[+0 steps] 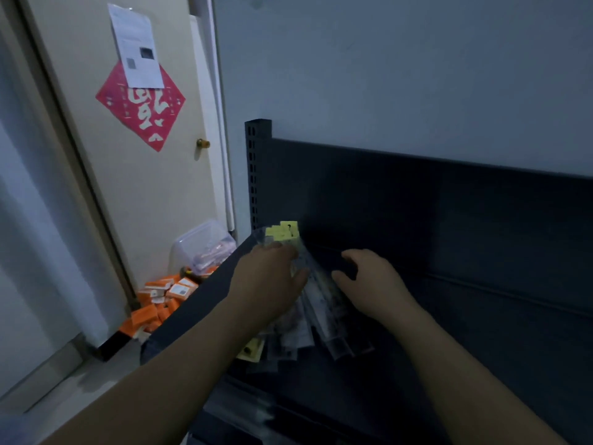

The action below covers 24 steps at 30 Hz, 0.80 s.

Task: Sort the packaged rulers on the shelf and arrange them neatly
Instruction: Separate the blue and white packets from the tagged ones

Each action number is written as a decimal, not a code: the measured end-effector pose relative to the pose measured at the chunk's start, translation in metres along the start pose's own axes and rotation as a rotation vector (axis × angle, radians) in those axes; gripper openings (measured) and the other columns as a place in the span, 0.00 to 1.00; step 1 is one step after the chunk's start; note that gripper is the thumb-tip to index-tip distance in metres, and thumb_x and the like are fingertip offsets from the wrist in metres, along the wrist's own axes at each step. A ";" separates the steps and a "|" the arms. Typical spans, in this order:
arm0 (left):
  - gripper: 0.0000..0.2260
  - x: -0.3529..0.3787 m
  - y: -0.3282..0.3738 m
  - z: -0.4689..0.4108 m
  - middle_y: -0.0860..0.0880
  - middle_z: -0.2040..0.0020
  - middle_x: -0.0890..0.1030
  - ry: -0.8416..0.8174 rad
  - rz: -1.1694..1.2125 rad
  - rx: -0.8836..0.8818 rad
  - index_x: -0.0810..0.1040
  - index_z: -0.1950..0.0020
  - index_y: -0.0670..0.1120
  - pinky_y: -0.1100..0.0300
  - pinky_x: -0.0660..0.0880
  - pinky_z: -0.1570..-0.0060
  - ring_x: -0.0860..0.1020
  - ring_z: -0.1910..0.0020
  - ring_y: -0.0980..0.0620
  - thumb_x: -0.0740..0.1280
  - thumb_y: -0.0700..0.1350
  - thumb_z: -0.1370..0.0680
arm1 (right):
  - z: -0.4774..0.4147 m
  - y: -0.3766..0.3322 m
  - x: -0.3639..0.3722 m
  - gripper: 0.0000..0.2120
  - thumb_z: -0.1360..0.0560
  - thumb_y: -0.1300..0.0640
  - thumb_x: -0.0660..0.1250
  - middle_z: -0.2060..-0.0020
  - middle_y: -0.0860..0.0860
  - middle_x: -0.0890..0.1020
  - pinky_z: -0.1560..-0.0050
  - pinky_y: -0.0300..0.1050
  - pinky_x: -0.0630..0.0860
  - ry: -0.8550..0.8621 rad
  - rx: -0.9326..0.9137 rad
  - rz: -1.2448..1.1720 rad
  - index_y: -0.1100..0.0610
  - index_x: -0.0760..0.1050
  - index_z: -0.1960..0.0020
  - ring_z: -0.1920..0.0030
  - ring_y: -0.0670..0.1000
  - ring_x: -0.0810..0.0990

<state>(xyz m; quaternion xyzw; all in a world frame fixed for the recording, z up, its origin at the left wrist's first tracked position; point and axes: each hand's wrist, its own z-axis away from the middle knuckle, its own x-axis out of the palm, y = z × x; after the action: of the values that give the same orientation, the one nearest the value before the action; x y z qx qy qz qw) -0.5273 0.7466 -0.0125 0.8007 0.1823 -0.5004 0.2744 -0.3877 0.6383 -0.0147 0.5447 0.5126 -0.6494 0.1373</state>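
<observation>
The left hand (269,281) lies on the packaged rulers (317,303), its fingers (282,252) curled over their upper end and the thumb pressed to their side. The right hand (369,281) sits just beside the pile, fingers loosely bent and apart, holding nothing; whether its thumb touches the rulers cannot be told. Both forearms reach forward from below. The rulers lie fanned on the dark shelf (481,316) near its left post, their yellow header cards (285,231) pointing to the back. The print on the packs is too blurred to read.
</observation>
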 end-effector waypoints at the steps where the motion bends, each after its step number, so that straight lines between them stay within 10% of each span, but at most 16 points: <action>1: 0.18 0.000 0.006 -0.001 0.49 0.39 0.78 -0.006 0.013 0.039 0.75 0.35 0.50 0.56 0.72 0.44 0.74 0.40 0.48 0.60 0.57 0.21 | 0.006 0.002 -0.004 0.26 0.22 0.47 0.62 0.30 0.51 0.69 0.35 0.42 0.67 0.031 -0.001 0.006 0.55 0.63 0.27 0.33 0.50 0.69; 24: 0.17 0.052 0.239 0.051 0.52 0.40 0.78 -0.081 0.293 0.496 0.73 0.33 0.51 0.58 0.70 0.44 0.75 0.43 0.50 0.60 0.53 0.21 | 0.198 0.146 -0.127 0.24 0.22 0.49 0.62 0.32 0.49 0.73 0.34 0.37 0.62 0.388 0.311 0.256 0.54 0.67 0.28 0.34 0.47 0.71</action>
<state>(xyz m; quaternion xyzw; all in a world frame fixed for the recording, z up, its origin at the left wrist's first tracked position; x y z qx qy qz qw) -0.4055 0.5285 -0.0160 0.8405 -0.0744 -0.5162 0.1466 -0.3456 0.3648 -0.0056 0.7337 0.3504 -0.5812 0.0325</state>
